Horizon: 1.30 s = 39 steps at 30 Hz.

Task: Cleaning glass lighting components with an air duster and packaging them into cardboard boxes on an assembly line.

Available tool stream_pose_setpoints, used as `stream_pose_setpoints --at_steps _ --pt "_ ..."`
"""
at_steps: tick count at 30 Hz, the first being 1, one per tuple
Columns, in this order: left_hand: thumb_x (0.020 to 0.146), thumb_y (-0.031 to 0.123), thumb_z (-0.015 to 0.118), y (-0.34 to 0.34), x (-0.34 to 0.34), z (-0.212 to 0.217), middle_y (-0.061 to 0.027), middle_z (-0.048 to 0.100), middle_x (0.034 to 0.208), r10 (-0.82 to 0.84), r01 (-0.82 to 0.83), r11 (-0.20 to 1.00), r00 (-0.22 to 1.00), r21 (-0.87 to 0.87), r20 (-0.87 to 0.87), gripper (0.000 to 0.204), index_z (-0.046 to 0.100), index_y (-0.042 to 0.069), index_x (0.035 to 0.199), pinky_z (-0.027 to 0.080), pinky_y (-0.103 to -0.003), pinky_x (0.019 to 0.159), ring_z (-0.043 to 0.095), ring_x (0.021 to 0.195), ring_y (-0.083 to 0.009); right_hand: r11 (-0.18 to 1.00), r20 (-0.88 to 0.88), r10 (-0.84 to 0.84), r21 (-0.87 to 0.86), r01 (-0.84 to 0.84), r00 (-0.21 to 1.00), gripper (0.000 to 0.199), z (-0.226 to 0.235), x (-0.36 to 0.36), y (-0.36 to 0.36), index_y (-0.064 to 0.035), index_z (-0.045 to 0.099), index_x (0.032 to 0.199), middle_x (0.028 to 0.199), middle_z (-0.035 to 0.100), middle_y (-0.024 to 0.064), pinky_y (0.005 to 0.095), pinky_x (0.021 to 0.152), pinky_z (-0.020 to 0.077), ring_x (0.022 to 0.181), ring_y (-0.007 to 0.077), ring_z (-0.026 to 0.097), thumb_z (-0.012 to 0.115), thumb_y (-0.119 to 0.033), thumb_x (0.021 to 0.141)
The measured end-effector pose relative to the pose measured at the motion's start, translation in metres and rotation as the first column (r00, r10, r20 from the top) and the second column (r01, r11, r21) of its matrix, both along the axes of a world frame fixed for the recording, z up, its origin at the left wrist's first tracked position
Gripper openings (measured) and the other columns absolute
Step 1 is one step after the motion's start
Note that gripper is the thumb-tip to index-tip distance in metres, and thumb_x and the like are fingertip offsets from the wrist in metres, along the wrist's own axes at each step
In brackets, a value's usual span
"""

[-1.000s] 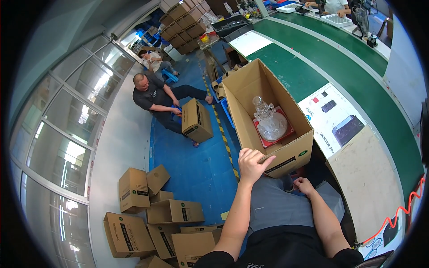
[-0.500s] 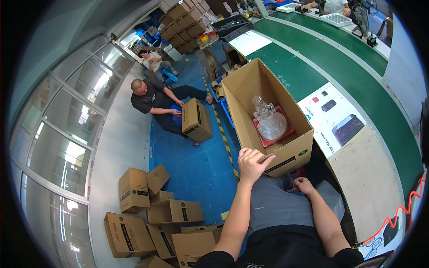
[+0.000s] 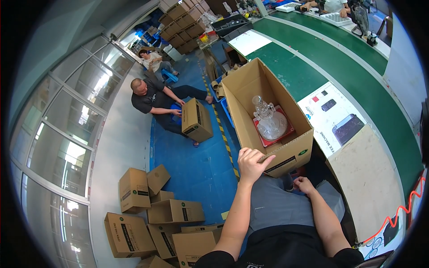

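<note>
In front of me stands a tall open cardboard box. My left hand is closed on its near top edge, with the thumb lying along the rim. Inside, a clear, tiered piece with a wide round base rests on a red-edged square at the bottom. I cannot make out what kind of item it is. My right hand is low by my lap, below the box's near side. Its fingers are curled, and whatever they may hold is hidden.
A green work surface runs along the right, with a printed white panel beside the box. Several cardboard boxes are piled on the floor at left. A seated person handles another carton. A red coiled hose hangs at right.
My hands and the open box keep their places. At the far upper right, a person's hand has shifted slightly near a white tray.
</note>
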<state>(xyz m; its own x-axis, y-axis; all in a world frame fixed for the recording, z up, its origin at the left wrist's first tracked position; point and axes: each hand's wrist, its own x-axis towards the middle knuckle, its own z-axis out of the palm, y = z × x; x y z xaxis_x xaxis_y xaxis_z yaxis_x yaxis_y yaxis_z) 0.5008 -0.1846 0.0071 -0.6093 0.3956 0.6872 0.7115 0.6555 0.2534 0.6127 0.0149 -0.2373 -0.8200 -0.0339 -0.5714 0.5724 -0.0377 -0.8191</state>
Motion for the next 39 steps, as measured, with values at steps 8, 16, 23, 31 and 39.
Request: stream_pose_setpoints --at_steps 8,16,23,31,39 --pt "0.067 0.033 0.084 0.0002 -0.0003 -0.0001 -0.0028 0.054 0.054 -0.006 0.006 1.0 1.0 0.003 -0.005 0.041 0.056 0.007 0.051 0.041 -0.034 0.074 0.052 0.056 -0.0209 1.0 -0.008 0.009 0.027 -0.009 1.0 0.017 -0.004 -0.0003 -0.0004 -0.0038 0.063 0.094 0.082 0.066 0.0036 0.03 0.061 0.0484 0.073 0.0141 0.063 0.054 -0.018 0.094" --pt "0.067 0.032 0.083 0.0006 0.0003 0.0008 -0.0031 0.054 0.055 -0.006 0.006 1.0 1.0 0.001 0.008 0.041 0.056 0.006 0.051 0.041 -0.034 0.073 0.052 0.056 -0.021 1.0 -0.02 0.004 0.017 -0.003 1.0 0.017 -0.0044 -0.0005 -0.0005 -0.0028 0.063 0.094 0.081 0.066 0.0046 0.0296 0.061 0.0484 0.073 0.0144 0.063 0.053 -0.017 0.094" --pt "0.067 0.033 0.083 0.0009 0.0002 0.0012 -0.0036 0.054 0.055 -0.008 0.008 1.0 1.0 0.007 -0.003 0.041 0.056 0.006 0.051 0.042 -0.034 0.073 0.052 0.056 -0.0214 1.0 -0.01 -0.01 0.008 0.01 1.0 0.019 -0.0066 -0.001 0.0001 0.0018 0.062 0.101 0.085 0.066 0.0084 0.0291 0.061 0.0509 0.067 0.0159 0.063 0.056 -0.014 0.093" --pt "0.067 0.032 0.083 0.0009 0.0002 0.0009 -0.0036 0.055 0.056 -0.008 0.008 1.0 1.0 -0.002 0.002 0.041 0.056 0.006 0.052 0.042 -0.034 0.074 0.053 0.057 -0.0215 1.0 -0.027 0.009 0.029 -0.009 1.0 0.021 -0.0085 -0.0016 0.0003 0.0037 0.061 0.102 0.087 0.066 0.0097 0.03 0.063 0.052 0.068 0.0165 0.063 0.056 -0.014 0.094" --pt "0.067 0.032 0.083 0.002 -0.0002 0.001 -0.0036 0.055 0.055 -0.004 0.004 1.0 1.0 -0.005 0.009 0.04 0.057 0.006 0.052 0.041 -0.034 0.074 0.052 0.057 -0.0211 1.0 -0.017 -0.003 0.017 0.003 1.0 0.02 -0.0065 -0.0021 0.0012 0.004 0.061 0.103 0.089 0.066 0.0106 0.0305 0.063 0.0521 0.069 0.0169 0.063 0.054 -0.013 0.093"
